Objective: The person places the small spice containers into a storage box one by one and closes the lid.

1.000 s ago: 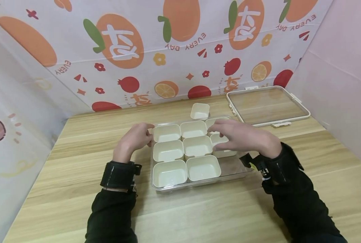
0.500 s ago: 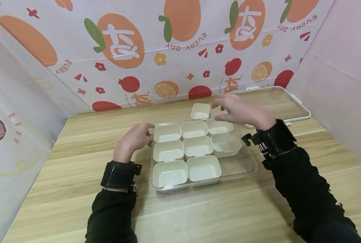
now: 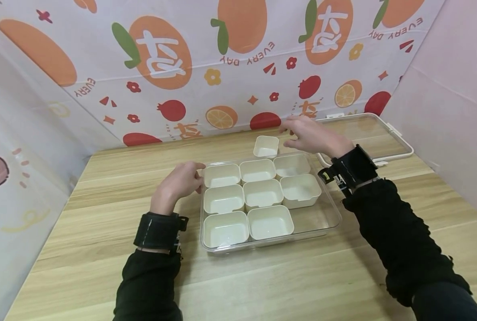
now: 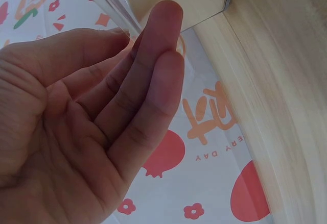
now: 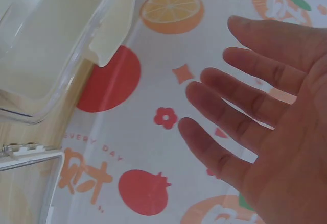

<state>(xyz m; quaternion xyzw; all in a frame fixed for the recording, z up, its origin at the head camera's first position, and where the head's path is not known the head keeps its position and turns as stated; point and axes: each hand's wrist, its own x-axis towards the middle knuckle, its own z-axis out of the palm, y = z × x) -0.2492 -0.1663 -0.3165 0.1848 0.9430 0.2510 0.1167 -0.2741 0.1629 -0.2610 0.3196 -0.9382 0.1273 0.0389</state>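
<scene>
A clear plastic tray [image 3: 320, 218] holds several cream cups [image 3: 226, 229] in rows, with a bare gap at its front right corner. My left hand [image 3: 180, 185] is at the tray's left side, index fingertip right at the rim near the back corner. In the left wrist view, its fingers [image 4: 166, 81] are loosely bent beside the clear wall. Behind the tray stands one loose cream cup [image 3: 266, 146]. My right hand [image 3: 312, 136] hovers just right of that cup, palm down with nothing in it. The right wrist view shows its fingers [image 5: 219, 106] spread and relaxed.
A clear lid [image 3: 367, 133] with a cream frame and clips lies at the back right, partly behind my right hand. A fruit-printed cloth [image 3: 230, 80] hangs at the table's back edge. The wooden table [image 3: 238, 285] extends in front of the tray.
My right hand has moved up and back from the cup at the tray's right side to beside the loose cup. My left hand has stayed at the tray's left rim.
</scene>
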